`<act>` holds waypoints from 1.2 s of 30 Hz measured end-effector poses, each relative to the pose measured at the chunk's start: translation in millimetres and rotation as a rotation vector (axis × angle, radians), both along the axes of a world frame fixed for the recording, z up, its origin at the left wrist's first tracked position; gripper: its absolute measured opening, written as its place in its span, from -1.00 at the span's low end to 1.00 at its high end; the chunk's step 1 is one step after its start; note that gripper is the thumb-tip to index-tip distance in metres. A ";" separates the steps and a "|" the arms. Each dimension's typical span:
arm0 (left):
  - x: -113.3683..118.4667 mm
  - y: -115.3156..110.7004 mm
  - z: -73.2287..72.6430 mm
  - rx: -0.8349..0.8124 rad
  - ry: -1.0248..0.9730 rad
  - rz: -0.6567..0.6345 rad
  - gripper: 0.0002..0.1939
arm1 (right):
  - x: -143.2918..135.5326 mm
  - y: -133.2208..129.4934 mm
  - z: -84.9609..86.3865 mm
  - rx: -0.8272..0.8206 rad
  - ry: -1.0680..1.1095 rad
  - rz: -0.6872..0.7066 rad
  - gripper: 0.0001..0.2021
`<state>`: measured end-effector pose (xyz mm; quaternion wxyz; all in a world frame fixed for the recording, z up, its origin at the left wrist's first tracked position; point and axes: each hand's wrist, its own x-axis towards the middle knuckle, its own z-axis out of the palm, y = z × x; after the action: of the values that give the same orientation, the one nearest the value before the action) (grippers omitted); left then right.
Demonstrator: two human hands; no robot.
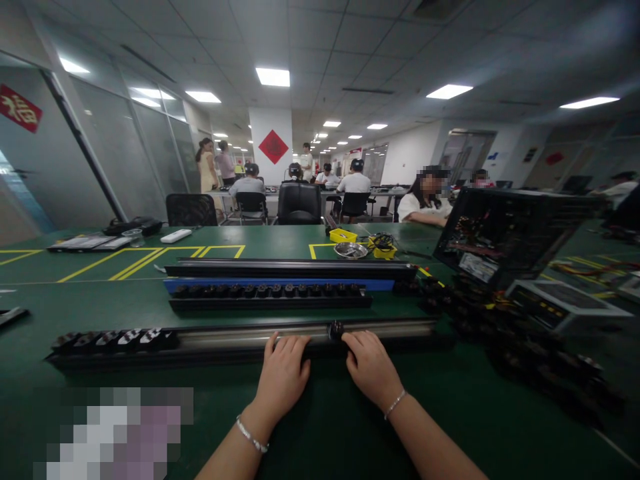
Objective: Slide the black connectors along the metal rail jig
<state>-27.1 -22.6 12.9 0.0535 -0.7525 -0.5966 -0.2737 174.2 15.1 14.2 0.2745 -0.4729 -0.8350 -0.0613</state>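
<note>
A long black channel (225, 340) with a shiny metal inside lies across the table in front of me. Several black socket-like modules (107, 339) sit in a row in its left end. One more small black module (336, 329) stands in the channel between my hands, right of the middle. My left hand (285, 367) grips the channel's near wall, fingertips over the edge and thumb on the near side. My right hand (370, 363) is curled with its fingertips against the right side of the single module. Its thumb is partly tucked under, so the exact hold is hard to see.
Behind lie a shorter channel (270, 302) filled with modules and another long black channel (290, 270). Loose black modules (545, 373) are heaped at right, by an open computer case (515, 233) and a power supply (560, 303). A metal dish (350, 250) stands farther back. A person (425, 200) sits across.
</note>
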 end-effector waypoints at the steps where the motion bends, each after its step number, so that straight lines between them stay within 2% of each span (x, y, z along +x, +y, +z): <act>1: 0.0 -0.1 0.2 -0.001 -0.004 0.000 -0.64 | 1.6 -0.4 0.2 0.000 -0.011 0.001 -0.66; 8: 0.6 0.0 0.2 0.012 0.021 0.016 -0.65 | 5.0 -2.4 -0.1 -0.023 -0.037 -0.051 -0.64; 36: 0.4 0.7 -0.3 -0.032 0.005 0.015 -0.65 | 20.3 3.5 -0.6 -0.045 0.044 -0.099 -0.73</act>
<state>-26.7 -21.9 12.6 0.0450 -0.7495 -0.6063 -0.2618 194.4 18.6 13.7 0.2788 -0.5210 -0.8055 -0.0456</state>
